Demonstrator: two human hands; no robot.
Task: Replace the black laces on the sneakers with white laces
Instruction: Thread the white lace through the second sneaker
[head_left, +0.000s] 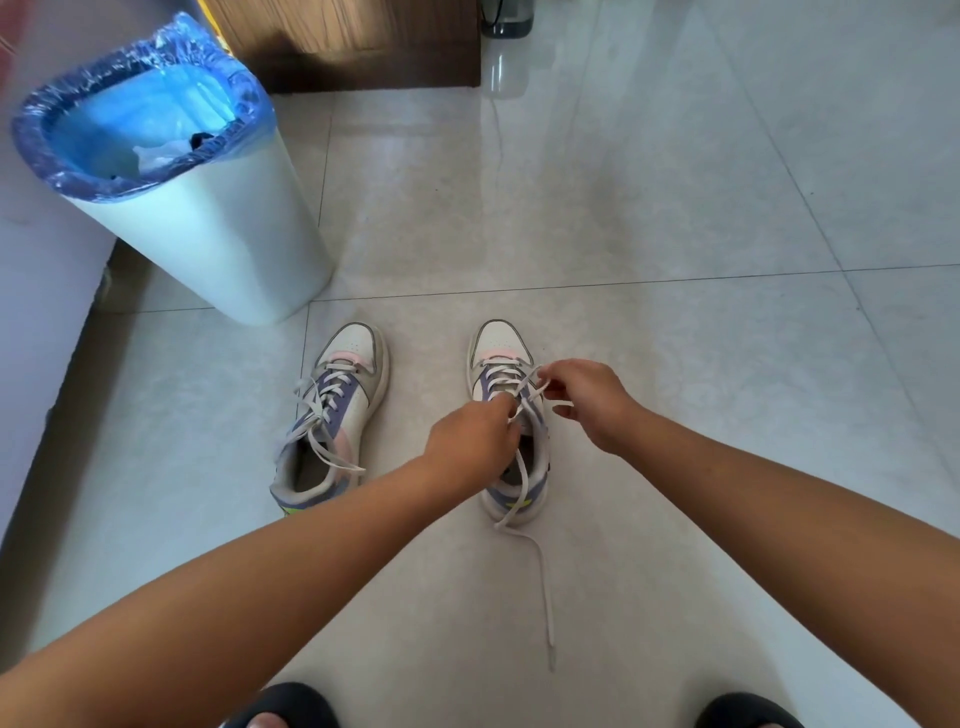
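On my far left stands a white bin (218, 228) lined with a blue bag (130, 114). Next comes the left sneaker (332, 415), white lace (324, 415) threaded, ends loose. My left hand (470, 434) pinches a white lace strand (524, 467) over the right sneaker (511, 415); my right hand (587, 400) pinches another strand just beside it. One lace end (545, 587) trails along the tiled floor (675, 364).
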